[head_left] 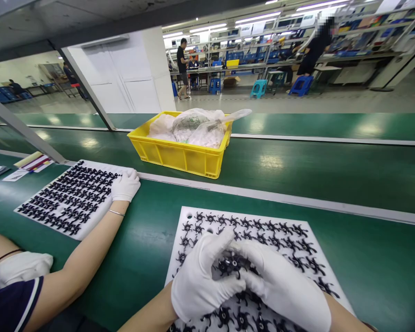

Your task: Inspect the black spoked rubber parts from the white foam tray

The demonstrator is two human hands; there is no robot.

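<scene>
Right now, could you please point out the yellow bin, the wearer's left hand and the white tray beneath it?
Yellow bin [176, 158]: head view, front wall.
Left hand [198, 276]: head view, middle of glove.
White tray [183, 214]: head view, bare top-left corner.

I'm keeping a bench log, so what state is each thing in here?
Near board: flat, partly hidden
Far board: flat
Black wheels: in rows on both boards
Left grip: gloved, curled over the near board, hold unclear
Right grip: gloved, curled likewise, hold unclear
Co-worker's right grip: gloved, at the far board's edge
Yellow crate: upright, open-topped, loaded
Plastic bags: bulging, inside the crate
</scene>
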